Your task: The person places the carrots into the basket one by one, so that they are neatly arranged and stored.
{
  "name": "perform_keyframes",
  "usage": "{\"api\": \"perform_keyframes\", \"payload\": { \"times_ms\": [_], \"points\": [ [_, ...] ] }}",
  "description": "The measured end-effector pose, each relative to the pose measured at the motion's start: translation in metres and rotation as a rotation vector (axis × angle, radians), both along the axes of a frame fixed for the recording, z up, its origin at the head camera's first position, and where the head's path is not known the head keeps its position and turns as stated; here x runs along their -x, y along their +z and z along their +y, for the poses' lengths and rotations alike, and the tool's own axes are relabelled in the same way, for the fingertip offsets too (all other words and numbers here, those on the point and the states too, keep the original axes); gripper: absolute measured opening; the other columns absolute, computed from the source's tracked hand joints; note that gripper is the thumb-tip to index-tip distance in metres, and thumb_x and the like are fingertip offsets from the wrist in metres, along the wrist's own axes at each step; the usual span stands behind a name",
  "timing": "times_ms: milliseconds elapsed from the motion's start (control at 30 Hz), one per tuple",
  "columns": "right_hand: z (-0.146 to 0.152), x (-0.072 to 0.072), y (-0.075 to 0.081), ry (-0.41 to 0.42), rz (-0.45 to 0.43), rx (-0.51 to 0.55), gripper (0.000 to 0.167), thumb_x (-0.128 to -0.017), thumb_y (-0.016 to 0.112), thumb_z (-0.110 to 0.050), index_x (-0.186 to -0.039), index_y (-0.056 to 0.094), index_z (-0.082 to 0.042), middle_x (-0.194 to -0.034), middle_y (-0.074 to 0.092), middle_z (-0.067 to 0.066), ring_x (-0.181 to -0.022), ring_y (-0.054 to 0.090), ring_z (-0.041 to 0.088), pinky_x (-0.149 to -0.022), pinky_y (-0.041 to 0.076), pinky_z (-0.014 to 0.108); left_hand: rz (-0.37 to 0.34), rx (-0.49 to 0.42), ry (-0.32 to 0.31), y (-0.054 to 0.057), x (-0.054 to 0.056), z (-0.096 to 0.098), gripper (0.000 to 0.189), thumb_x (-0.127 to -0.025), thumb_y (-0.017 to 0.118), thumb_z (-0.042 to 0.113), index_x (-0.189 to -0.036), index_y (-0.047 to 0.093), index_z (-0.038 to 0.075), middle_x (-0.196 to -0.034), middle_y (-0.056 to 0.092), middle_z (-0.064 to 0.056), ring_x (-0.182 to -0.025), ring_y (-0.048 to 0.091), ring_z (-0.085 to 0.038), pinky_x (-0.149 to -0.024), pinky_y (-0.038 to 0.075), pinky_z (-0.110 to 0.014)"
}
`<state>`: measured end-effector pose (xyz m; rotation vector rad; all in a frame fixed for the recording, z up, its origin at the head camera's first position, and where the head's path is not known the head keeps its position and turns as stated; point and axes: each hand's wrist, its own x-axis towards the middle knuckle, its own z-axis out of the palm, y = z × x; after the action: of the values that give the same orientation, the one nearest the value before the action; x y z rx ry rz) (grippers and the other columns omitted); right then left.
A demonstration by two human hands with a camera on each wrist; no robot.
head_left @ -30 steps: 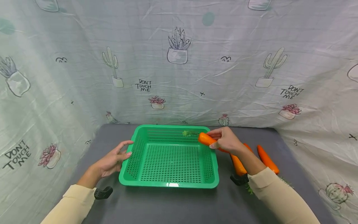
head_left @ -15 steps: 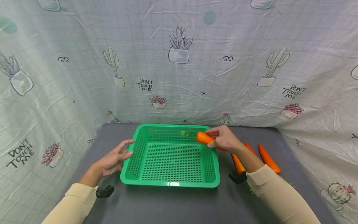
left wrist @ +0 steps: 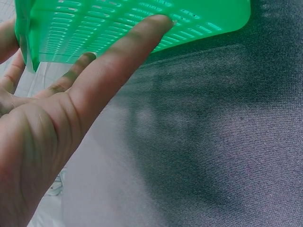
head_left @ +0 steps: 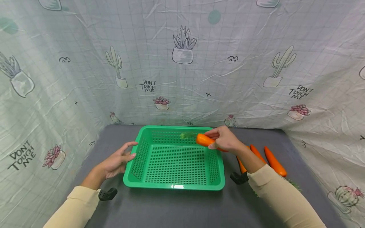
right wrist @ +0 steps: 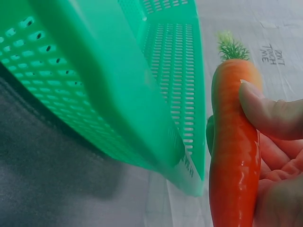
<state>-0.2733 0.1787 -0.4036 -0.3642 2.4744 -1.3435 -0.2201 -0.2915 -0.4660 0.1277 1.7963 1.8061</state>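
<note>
Head view: my right hand (head_left: 226, 140) pinches a tapered orange carrot (head_left: 203, 140); my left hand (head_left: 115, 163), relaxed, seemingly touches a green plastic basket (head_left: 174, 186).

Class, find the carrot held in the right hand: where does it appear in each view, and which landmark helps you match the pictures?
Head: the carrot is right of centre, near the far right corner of the green basket.
Left wrist: not in the picture.
Right wrist: the carrot runs down the right half, leafy end up.
Shared landmark: the green basket, in all three views.
</note>
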Motion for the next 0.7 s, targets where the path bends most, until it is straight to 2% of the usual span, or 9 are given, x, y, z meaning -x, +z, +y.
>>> {"api": "perform_keyframes", "payload": {
  "times_ms": [300,700],
  "points": [
    [-0.010,0.003,-0.001,0.049,0.036,-0.010,0.058,-0.077,0.082,0.009,-0.133,0.069,0.000,-0.131,0.071,0.022,-0.118,0.071,0.036,-0.095,0.061,0.044,-0.005,-0.005,0.008,-0.001,0.000,-0.001,0.067,-0.110,0.054,0.028,-0.161,0.011,0.030,-0.155,0.036,-0.026,-0.120,0.069,-0.033,-0.094,0.059,-0.061],
    [-0.022,0.009,0.000,0.088,0.037,0.006,0.058,-0.077,0.082,0.011,-0.132,0.069,0.001,-0.132,0.071,0.022,-0.120,0.071,0.037,-0.095,0.062,0.044,-0.001,-0.007,0.006,-0.001,0.000,0.000,0.068,-0.110,0.055,0.029,-0.161,0.010,0.029,-0.152,0.041,-0.025,-0.119,0.070,-0.032,-0.094,0.059,-0.061]
  ]
}}
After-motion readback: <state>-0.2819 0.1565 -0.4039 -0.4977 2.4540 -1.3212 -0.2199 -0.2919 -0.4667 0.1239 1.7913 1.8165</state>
